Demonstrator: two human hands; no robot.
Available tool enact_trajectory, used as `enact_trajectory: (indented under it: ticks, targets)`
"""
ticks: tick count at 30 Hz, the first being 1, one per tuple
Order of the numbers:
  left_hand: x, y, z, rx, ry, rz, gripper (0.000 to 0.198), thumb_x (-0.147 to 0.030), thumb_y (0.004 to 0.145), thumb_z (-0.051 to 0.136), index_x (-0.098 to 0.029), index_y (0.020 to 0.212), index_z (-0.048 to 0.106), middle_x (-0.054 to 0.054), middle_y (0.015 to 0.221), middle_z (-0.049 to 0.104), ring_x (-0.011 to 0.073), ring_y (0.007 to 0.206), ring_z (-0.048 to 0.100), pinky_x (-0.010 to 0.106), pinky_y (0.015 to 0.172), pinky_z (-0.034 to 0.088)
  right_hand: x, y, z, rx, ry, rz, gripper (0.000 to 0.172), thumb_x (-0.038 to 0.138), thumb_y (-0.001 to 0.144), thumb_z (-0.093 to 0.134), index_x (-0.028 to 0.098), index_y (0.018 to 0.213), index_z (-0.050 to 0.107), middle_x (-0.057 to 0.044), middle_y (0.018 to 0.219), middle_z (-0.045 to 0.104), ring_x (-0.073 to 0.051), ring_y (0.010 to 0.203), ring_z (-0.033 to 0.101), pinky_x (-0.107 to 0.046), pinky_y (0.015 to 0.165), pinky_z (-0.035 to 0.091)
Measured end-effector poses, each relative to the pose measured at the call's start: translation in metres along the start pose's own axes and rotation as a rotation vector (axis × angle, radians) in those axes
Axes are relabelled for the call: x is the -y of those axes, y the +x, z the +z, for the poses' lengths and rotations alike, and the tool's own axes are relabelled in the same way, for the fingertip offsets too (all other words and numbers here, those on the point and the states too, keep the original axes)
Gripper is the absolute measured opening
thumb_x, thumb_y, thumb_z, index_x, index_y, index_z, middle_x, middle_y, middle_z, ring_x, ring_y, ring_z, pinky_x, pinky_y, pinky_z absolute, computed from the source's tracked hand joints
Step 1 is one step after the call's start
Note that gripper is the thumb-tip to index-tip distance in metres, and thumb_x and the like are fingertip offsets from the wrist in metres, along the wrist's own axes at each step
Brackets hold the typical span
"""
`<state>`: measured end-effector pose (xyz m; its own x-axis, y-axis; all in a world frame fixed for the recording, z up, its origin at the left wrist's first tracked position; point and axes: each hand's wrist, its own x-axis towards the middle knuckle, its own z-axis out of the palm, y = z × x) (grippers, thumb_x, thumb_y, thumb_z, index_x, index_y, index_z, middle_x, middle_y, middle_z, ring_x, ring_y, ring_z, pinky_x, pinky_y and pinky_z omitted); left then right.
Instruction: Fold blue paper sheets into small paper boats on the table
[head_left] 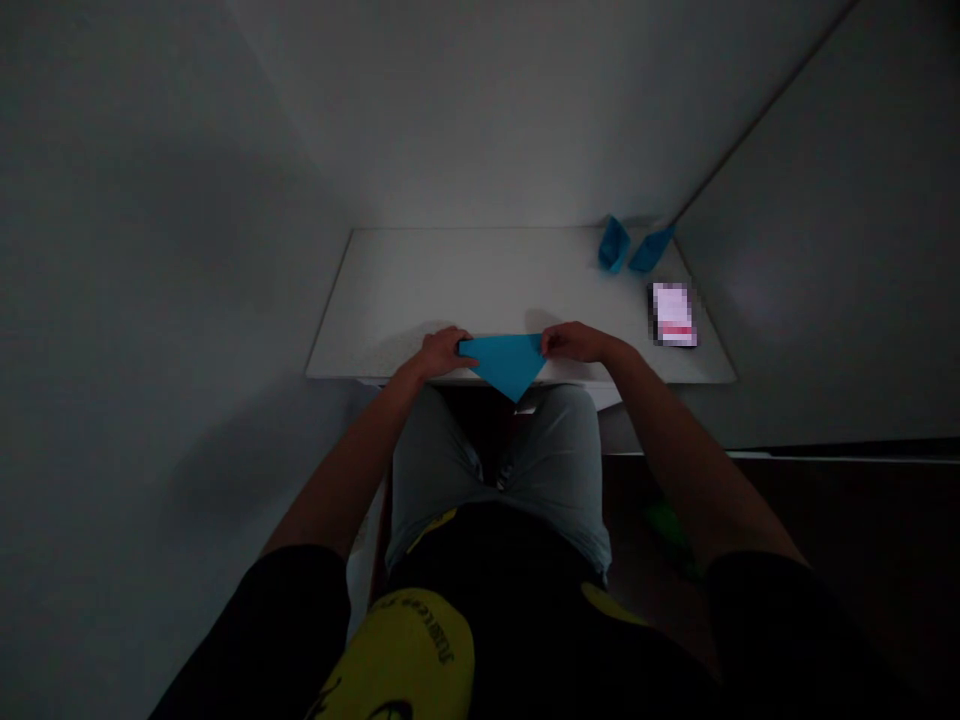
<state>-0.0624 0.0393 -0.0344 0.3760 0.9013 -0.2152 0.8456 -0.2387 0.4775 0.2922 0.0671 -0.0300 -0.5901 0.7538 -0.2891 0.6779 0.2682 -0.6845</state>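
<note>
Stretching sideways between left hand (442, 351) and right hand (576, 341), blue paper (506, 360); fingers (551, 340) gripping both ends, tip toward the person, neither hand nearer.

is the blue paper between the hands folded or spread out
Folded, apparently: the blue paper has a straight far edge and tapers to a near point; its layers cannot be counted.

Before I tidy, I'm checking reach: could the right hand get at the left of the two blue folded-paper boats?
Probably yes: nothing visible stands between the right hand and the left boat, though that hand must first release the pointed blue paper.
</note>
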Motion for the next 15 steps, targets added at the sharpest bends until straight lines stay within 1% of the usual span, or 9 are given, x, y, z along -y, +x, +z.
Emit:
enact_trajectory:
  ticks: [3,5,10,12,15]
  targets:
    - [0.001,0.001,0.001,-0.004,0.007,0.004,0.050,-0.048,0.085,0.084,-0.026,0.128,0.072,0.008,0.127,0.072,0.0309,0.117,0.065,0.045,0.103,0.046,0.002,0.000,-0.001,0.015,-0.009,-0.006,0.008,0.025,0.083,0.071,0.024,0.089,0.077,-0.003,0.089,0.079,-0.021,0.085,0.072,-0.035,0.085,0.054]
    - [0.003,0.002,0.002,-0.012,0.008,0.010,0.050,-0.050,0.084,0.084,-0.027,0.128,0.072,0.008,0.126,0.072,0.0310,0.117,0.065,0.045,0.103,0.046,0.001,-0.001,0.000,0.002,0.017,-0.015,0.009,0.027,0.084,0.072,0.024,0.092,0.076,-0.003,0.088,0.079,-0.021,0.085,0.072,-0.034,0.084,0.054]
    - [0.004,0.001,0.002,-0.016,0.006,0.018,0.052,-0.052,0.084,0.084,-0.027,0.128,0.073,0.008,0.126,0.072,0.0305,0.116,0.065,0.044,0.102,0.046,-0.005,-0.002,0.008,-0.134,0.062,0.008,0.023,0.032,0.085,0.076,0.024,0.106,0.075,-0.003,0.090,0.078,-0.020,0.084,0.070,-0.033,0.080,0.054]
    - [0.003,0.001,0.002,-0.013,0.004,0.019,0.052,-0.051,0.084,0.084,-0.027,0.129,0.073,0.008,0.126,0.072,0.0305,0.116,0.065,0.045,0.103,0.045,-0.007,0.000,0.011,-0.167,0.042,0.014,0.022,0.033,0.086,0.075,0.024,0.106,0.076,-0.003,0.090,0.077,-0.021,0.084,0.070,-0.034,0.081,0.055]
    - [0.003,0.002,0.002,-0.019,0.007,0.017,0.050,-0.052,0.084,0.083,-0.028,0.127,0.074,0.007,0.125,0.072,0.0305,0.116,0.065,0.044,0.102,0.045,-0.008,0.003,0.013,-0.161,-0.009,0.004,0.014,0.033,0.088,0.074,0.025,0.099,0.078,-0.004,0.091,0.079,-0.022,0.087,0.071,-0.036,0.086,0.055]
